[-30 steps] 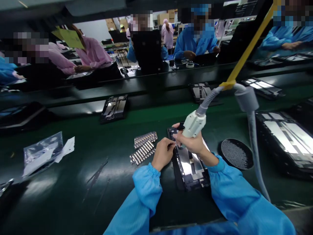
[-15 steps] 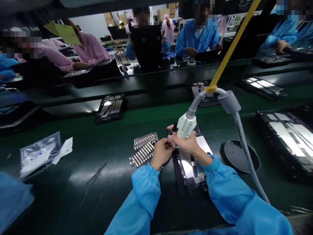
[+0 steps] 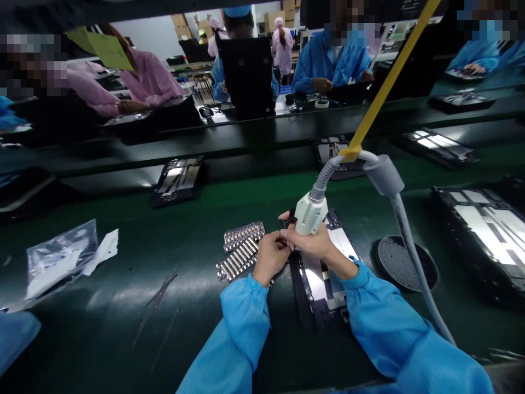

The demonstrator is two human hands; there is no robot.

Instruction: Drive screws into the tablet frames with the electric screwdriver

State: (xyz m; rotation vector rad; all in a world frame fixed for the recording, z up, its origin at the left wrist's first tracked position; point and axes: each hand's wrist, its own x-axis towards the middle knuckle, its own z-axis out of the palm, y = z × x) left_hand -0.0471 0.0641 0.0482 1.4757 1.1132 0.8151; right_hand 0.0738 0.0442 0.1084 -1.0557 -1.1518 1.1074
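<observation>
My right hand point(image 3: 309, 241) is wrapped round a pale electric screwdriver point(image 3: 311, 212), held upright over the top end of an opened tablet point(image 3: 318, 287). The screwdriver's tip is hidden behind my hands. Close against it, my left hand point(image 3: 272, 253) is closed in a pinch at the tablet's upper left edge; whatever lies between its fingertips is hidden. Beside my left hand lie two panels of small circuit boards, one panel point(image 3: 244, 235) behind the other panel point(image 3: 238, 259). The tablet's metal inside shows below my right wrist.
A yellow strap point(image 3: 389, 82) and grey cable point(image 3: 414, 257) hang by the screwdriver. Right of the tablet are a round black dish point(image 3: 406, 262) and a stack of opened tablets point(image 3: 488, 235). A plastic bag point(image 3: 61, 257) and thin dark strips point(image 3: 158, 298) lie left. Co-workers sit opposite.
Both hands stay nearly in place, with the screwdriver shifted very slightly. An opened tablet on the far line appears a little further left. The far-right co-worker's hand has moved.
</observation>
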